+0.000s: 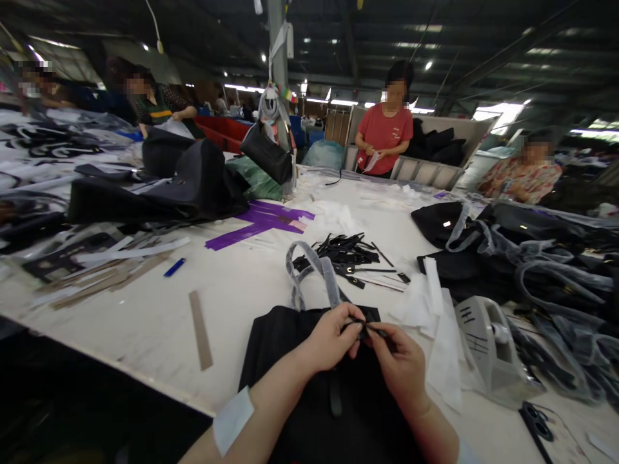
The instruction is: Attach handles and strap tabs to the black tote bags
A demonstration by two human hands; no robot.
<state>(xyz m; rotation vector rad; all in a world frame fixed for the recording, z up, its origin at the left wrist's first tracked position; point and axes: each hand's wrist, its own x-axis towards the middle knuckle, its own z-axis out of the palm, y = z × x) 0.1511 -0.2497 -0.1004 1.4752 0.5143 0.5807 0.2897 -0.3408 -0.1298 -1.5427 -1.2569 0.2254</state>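
Observation:
A black bag (283, 341) lies in front of me at the table's near edge, its handles (333, 283) wrapped in clear plastic and pointing away from me. Over its upper part, my left hand (338, 332) pinches a small black strap (366, 325). Close beside it, my right hand (399, 357) grips the same strap between thumb and fingers. The fingertips almost meet and cover much of the strap. Below the hands, a black tab (335, 396) hangs down the bag's front. Beyond the bag sits a pile of black straps (345, 248), some with gold-coloured metal pieces.
Plastic-wrapped black bags (483, 258) crowd the right side, near a white plastic device (493, 348) and a phone (546, 425). White sheets (442, 341) lie beside my right arm. Left are a brown strip (200, 328), a blue object (175, 267) and purple strips (261, 222). A person (385, 135) stands across the table.

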